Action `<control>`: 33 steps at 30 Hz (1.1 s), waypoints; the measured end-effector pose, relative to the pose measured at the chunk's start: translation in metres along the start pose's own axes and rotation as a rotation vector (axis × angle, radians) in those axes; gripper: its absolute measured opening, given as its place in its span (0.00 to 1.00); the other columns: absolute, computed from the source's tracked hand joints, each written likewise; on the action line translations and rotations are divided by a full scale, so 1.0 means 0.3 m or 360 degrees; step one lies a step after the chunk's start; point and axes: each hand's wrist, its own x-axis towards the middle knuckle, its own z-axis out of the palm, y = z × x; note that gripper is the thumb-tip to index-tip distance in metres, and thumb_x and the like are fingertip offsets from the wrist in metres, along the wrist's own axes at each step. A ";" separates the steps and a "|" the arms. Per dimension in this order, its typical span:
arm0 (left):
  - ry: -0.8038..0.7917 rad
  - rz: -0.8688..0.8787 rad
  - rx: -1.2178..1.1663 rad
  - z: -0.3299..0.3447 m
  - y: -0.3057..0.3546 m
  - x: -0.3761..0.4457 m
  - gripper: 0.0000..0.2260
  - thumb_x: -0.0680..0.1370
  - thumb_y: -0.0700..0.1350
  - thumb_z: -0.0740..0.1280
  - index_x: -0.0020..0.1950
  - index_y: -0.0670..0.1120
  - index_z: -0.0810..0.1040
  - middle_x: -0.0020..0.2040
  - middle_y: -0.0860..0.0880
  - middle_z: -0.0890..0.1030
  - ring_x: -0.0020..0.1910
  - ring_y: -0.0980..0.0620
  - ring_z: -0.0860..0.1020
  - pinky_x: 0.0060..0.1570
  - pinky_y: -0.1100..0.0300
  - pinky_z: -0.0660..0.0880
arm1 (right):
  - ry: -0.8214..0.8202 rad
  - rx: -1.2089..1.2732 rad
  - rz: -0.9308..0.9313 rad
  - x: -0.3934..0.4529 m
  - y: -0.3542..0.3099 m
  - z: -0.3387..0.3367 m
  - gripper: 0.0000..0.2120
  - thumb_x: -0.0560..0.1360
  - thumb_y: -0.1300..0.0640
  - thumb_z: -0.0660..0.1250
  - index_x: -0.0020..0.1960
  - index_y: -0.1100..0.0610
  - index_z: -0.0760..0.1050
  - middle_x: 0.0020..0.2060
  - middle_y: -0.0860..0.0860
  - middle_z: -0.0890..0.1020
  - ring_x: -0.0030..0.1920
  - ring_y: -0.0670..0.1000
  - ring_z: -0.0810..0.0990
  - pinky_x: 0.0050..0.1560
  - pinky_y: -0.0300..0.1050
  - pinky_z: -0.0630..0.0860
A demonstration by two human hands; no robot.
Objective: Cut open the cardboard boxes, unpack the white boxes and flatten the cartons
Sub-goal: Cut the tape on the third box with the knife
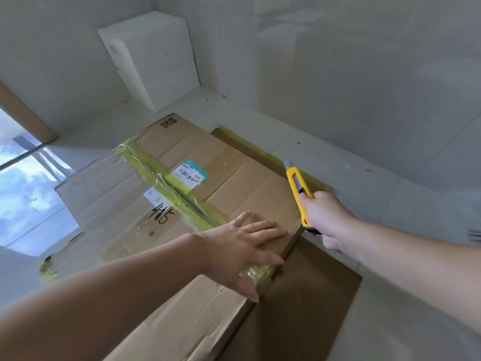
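Pale grey walls and a light tiled floor point(377, 178) fill the frame, with a bright window point(28, 194) at the left edge. Across the middle and lower half lies a big brown corrugated cardboard carton point(161, 209), its top seam sealed with a strip of yellowish glossy tape point(169, 183) that runs from the upper left toward the centre. A flat sheet of darker brown cardboard point(307, 290) lies on the floor under and to the right of it. In the upper left, in the corner of the room, stands a tall plain white box point(151, 61), well apart from the carton. On the carton top sit a white and teal shipping label point(191, 174) beside the tape and black handwritten numbers point(162, 217) below it. The left hand point(242, 248) is spread wide, palm flat on the carton near its right edge, over the tape's lower end. The right hand point(325, 220), right of centre, is wrapped around a yellow plastic utility knife point(299, 191), the blade end pointing up along the carton's right edge.
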 end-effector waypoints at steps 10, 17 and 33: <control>0.0012 -0.0618 -0.0096 -0.060 -0.194 -0.082 0.50 0.65 0.77 0.58 0.77 0.55 0.38 0.77 0.48 0.35 0.75 0.51 0.33 0.73 0.43 0.35 | 0.0181 0.0380 -0.0354 0.258 -0.236 0.052 0.10 0.81 0.53 0.58 0.50 0.59 0.72 0.40 0.54 0.75 0.37 0.52 0.77 0.36 0.46 0.76; -0.0061 -0.0474 0.0132 0.056 -0.181 -0.121 0.49 0.67 0.72 0.63 0.77 0.55 0.40 0.76 0.48 0.32 0.73 0.48 0.28 0.71 0.39 0.34 | -0.0020 0.0295 -0.0052 0.248 -0.118 0.057 0.06 0.80 0.62 0.57 0.54 0.60 0.73 0.41 0.56 0.80 0.34 0.52 0.78 0.34 0.42 0.73; 0.0491 -0.1147 -0.0325 0.108 -0.219 -0.141 0.37 0.74 0.68 0.36 0.79 0.51 0.47 0.78 0.55 0.44 0.75 0.58 0.36 0.73 0.56 0.34 | -0.0123 0.0259 -0.0119 0.346 -0.190 0.212 0.17 0.81 0.62 0.57 0.69 0.58 0.70 0.41 0.55 0.80 0.36 0.51 0.78 0.40 0.45 0.76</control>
